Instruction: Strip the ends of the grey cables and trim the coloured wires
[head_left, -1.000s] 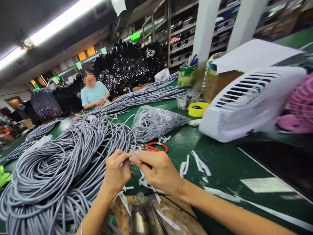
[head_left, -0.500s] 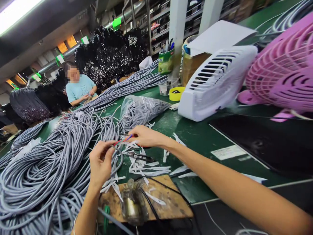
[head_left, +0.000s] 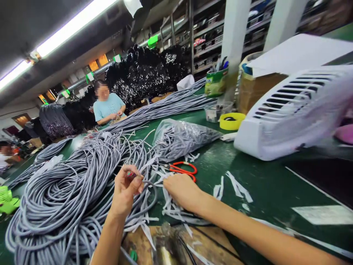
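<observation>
My left hand (head_left: 125,193) is closed, thumb against fingers, on the end of a grey cable (head_left: 154,193) that curves out to the right of it. A bit of coloured wire (head_left: 129,174) shows between the fingers. Back upward, my right hand (head_left: 180,189) rests low over cut white strips (head_left: 147,233) on the table. Its fingers point down and are hidden, so whatever they touch cannot be seen. Just beyond that hand lie scissors with red handles (head_left: 180,170).
Coiled grey cables (head_left: 55,187) heap on the left. A plastic bag of short grey pieces (head_left: 184,140), a yellow tape roll (head_left: 232,121) and a white fan (head_left: 278,117) stand behind. A wooden board (head_left: 140,248) with a metal device is in front. A co-worker (head_left: 109,106) sits across.
My right hand has left the coloured wires and moved down onto the strips, where a dark slender tool was visible. The scissors are now uncovered. My left hand keeps the cable; the view has shifted left.
</observation>
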Motion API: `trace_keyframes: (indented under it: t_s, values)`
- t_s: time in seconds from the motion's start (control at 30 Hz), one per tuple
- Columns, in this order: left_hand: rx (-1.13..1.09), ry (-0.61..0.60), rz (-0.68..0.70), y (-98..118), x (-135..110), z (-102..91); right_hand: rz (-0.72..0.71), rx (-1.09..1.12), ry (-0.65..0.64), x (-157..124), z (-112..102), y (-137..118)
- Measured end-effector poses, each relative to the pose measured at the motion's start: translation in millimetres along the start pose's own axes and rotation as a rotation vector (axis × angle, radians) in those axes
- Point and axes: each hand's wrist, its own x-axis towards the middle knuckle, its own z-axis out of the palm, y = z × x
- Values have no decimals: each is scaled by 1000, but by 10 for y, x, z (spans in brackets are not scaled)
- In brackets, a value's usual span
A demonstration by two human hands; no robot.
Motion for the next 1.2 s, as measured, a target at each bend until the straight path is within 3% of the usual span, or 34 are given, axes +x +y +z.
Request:
trace_keyframes:
  t_s: [0.13,0.3,0.5,0.67,0.83,1.2]
  values:
    - [-41,-73,103,-20,-8,24,4,-11,88,-12,-180,57]
    - [-14,-113,249,-60,-5,3,-16,288,341,-86,-319,-20]
    - [259,-53,257,-34,-29,-28,-244,608,290,-154,-356,-95]
    - [379,-75,256,-30,-70,6,-354,728,457,-192,-322,-151]
    - [500,-107,285,-61,-99,28,-391,712,474,-208,-304,-164]
    - [473,-131,284,-13,-95,47,-309,712,513,-238,-339,-167]
